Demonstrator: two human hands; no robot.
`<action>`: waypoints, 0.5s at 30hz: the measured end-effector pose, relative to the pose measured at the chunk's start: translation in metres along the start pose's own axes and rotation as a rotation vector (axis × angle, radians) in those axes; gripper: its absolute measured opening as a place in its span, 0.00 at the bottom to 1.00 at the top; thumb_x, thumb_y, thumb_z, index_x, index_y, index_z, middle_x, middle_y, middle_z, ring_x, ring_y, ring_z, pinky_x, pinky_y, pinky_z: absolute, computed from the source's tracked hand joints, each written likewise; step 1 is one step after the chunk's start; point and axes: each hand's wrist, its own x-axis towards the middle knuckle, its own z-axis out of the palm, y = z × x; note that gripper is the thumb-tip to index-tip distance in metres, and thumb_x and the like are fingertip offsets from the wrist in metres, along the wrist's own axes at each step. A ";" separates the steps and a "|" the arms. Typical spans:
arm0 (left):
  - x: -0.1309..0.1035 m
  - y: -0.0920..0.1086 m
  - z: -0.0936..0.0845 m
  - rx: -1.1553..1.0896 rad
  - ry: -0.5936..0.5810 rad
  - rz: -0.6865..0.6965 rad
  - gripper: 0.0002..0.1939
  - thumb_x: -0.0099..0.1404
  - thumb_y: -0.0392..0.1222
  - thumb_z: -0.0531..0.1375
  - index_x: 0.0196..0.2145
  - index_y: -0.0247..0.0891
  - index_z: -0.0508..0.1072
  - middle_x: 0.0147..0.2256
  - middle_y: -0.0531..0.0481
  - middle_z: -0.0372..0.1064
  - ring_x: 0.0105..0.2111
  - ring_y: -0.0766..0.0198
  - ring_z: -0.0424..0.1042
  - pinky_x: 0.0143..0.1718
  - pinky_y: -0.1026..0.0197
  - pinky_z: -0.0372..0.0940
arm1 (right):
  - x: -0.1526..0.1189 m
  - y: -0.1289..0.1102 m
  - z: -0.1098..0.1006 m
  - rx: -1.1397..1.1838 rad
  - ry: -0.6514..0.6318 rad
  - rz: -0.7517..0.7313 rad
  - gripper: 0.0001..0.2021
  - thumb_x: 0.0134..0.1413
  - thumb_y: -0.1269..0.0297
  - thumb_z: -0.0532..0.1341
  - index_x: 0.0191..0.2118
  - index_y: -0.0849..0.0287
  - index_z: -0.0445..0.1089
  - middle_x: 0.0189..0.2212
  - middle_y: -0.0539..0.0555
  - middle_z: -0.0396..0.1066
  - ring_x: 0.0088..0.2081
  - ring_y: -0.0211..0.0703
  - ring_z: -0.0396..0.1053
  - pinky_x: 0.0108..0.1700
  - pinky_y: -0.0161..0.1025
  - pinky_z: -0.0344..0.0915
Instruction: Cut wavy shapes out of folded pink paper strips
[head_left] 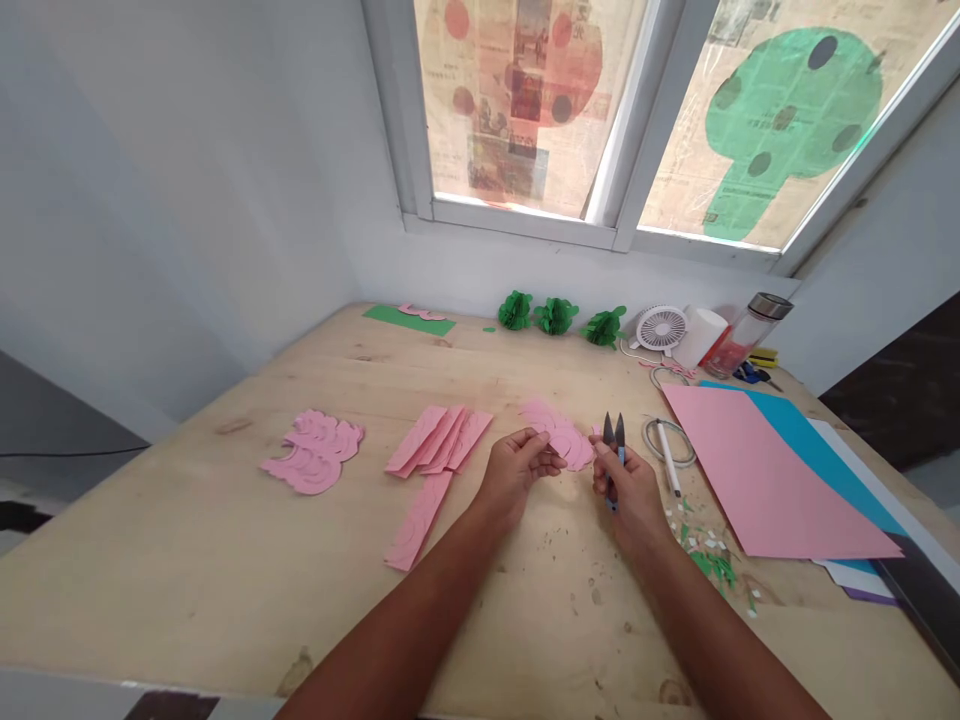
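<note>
My left hand (521,465) pinches a scalloped pink paper piece (568,443) at its lower left edge. My right hand (626,480) is closed around small scissors (615,440), whose two dark blades point away from me and stand slightly apart. The fingertips of that hand are close to the paper's right edge, by a small pink scrap. Left of my hands lie folded pink paper strips (442,440), with one more strip (420,520) below them. Farther left rests a pile of cut pink scalloped shapes (319,450).
Three green paper figures (556,315) stand along the wall, beside a small fan (661,328) and a bottle (750,335). Green paper (409,320) lies back left. At right are pink sheets (780,470), a white pen (668,458), a coiled cable and green scraps (712,566).
</note>
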 end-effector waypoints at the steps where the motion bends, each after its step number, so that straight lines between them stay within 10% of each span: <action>1: 0.000 0.000 0.000 0.005 0.003 0.003 0.15 0.50 0.48 0.69 0.26 0.34 0.71 0.24 0.48 0.73 0.24 0.66 0.73 0.28 0.65 0.66 | 0.001 0.003 0.000 -0.004 0.004 -0.005 0.21 0.37 0.46 0.70 0.27 0.60 0.67 0.16 0.44 0.60 0.17 0.32 0.53 0.20 0.33 0.48; 15: -0.005 -0.012 0.010 0.266 -0.038 0.010 0.12 0.53 0.48 0.67 0.24 0.35 0.73 0.24 0.48 0.73 0.20 0.68 0.68 0.23 0.66 0.61 | 0.006 0.022 -0.012 -0.076 0.076 -0.026 0.21 0.40 0.46 0.69 0.22 0.58 0.64 0.14 0.43 0.55 0.19 0.33 0.49 0.22 0.34 0.45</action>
